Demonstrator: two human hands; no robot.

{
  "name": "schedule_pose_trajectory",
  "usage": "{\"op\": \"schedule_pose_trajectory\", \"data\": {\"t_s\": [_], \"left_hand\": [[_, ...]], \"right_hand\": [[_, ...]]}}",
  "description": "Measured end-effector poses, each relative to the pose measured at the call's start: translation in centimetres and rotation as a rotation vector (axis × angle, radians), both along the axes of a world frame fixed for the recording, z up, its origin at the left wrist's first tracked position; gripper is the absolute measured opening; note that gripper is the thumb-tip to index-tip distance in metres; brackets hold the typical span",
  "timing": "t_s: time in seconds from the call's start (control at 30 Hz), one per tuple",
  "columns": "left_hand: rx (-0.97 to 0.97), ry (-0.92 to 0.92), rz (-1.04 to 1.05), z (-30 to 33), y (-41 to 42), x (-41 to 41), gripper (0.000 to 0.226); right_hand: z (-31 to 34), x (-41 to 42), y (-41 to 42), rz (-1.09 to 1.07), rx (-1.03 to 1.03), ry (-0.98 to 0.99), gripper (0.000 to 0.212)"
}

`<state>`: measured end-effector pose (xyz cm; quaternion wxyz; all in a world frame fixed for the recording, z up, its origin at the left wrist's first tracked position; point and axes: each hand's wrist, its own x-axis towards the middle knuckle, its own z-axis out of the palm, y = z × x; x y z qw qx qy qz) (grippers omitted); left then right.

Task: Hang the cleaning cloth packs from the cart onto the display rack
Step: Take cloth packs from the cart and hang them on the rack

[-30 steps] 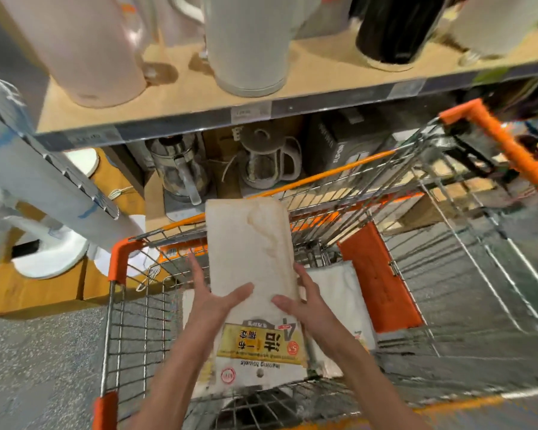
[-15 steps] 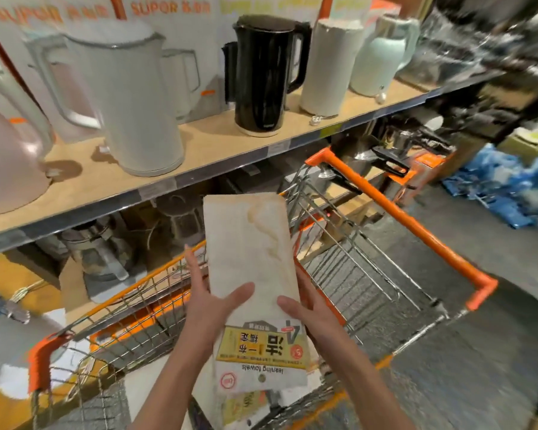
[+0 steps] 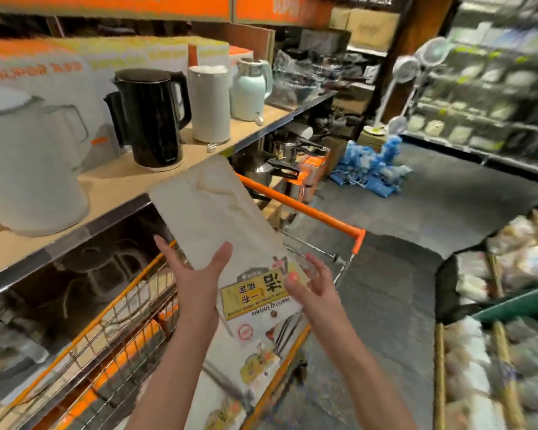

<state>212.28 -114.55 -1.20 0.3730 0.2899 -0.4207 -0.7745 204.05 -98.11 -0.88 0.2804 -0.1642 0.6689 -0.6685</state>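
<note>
A cream cleaning cloth pack [image 3: 208, 218] with a yellow label is tilted in the air above the orange wire cart [image 3: 308, 212]. My left hand [image 3: 196, 274] grips its lower left part, thumb across the front and fingers behind. My right hand [image 3: 314, 287] is at the pack's right edge with its fingers spread, and only the thumb tip seems to touch the label. More packs [image 3: 255, 364] lie in the cart below. A blurred rack of hanging goods [image 3: 494, 97] stands at the far right.
On the left, a wooden shelf [image 3: 112, 181] carries a black kettle [image 3: 153, 119], a white kettle [image 3: 28, 162] and other jugs. Blue bags [image 3: 367, 169] lie on the aisle floor ahead. Bins of packed goods [image 3: 494, 336] stand at lower right.
My view has swung right, from the cart basket toward the aisle. The pack has been lifted and tilted to the left. My right hand has loosened from the pack and spread its fingers.
</note>
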Motion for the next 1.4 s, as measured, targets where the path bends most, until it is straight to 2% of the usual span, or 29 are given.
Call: {"op": "schedule_pose_trajectory", "data": {"t_s": [0.23,0.37,0.63,0.87,1.0,1.07,1.2,1.4], "left_hand": [[-0.016,0.101,-0.058,3.3,6.9,-3.6,0.134],[-0.015,0.162,-0.155,4.9,12.1,-5.5,0.125],[-0.031,0.261,-0.236,8.9,27.8,-9.9,0.114],[0.019,0.318,-0.470,11.5,44.9,-13.3,0.117],[0.052,0.323,-0.600,11.5,53.8,-13.8,0.096],[0.094,0.323,-0.676,11.3,57.8,-13.6,0.092],[0.242,0.338,-0.835,11.6,64.5,-12.1,0.095],[0.272,0.298,-0.959,12.3,71.2,-10.7,0.107]], "right_hand": [[2.5,2.2,4.5,-0.404,-0.240,0.077,0.091],[4.4,2.6,8.5,-0.576,-0.339,0.111,0.105],[6.1,1.3,20.1,-0.836,-0.349,0.261,0.100],[9.6,-0.3,35.7,-1.107,-0.292,0.306,0.109],[11.1,0.1,43.6,-1.245,-0.320,0.374,0.100],[11.6,0.6,47.0,-1.321,-0.353,0.418,0.098],[11.6,1.7,52.4,-1.468,-0.380,0.453,0.094],[11.0,2.7,58.0,-1.635,-0.366,0.479,0.094]]}}
